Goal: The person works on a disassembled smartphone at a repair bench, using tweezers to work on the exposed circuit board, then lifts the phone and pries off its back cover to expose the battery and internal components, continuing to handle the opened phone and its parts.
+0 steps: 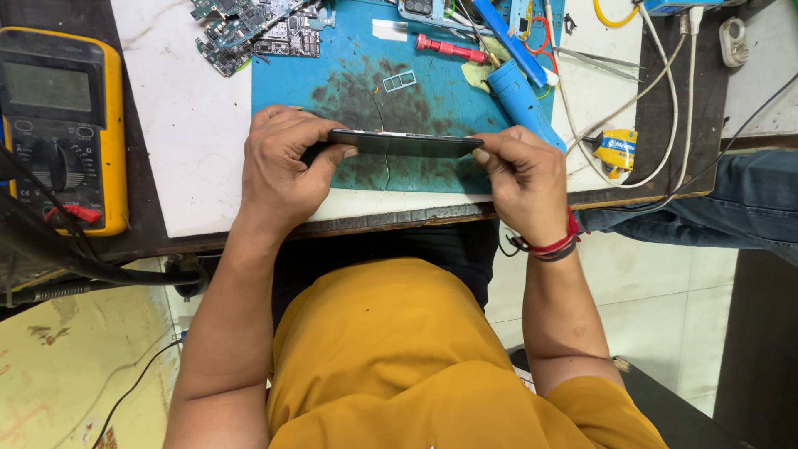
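A dark smartphone [405, 144] is held edge-on above a stained blue work mat [366, 91]. My left hand [283, 170] grips its left end, thumb pressed on the near edge. At the other end, my right hand [524, 179] pinches it with fingertips; a red thread band circles that wrist. Both hands hover over the mat's near edge, just past the front of the white bench top [199, 133].
A yellow multimeter [62, 125] with probe leads lies at the left. Circuit boards [253, 29], a red screwdriver [453, 50], a blue tube tool [519, 96], tweezers [594, 62], a small metal frame [399, 81] and white cables [665, 108] crowd the back. Another person's jeans-clad leg [731, 204] is at right.
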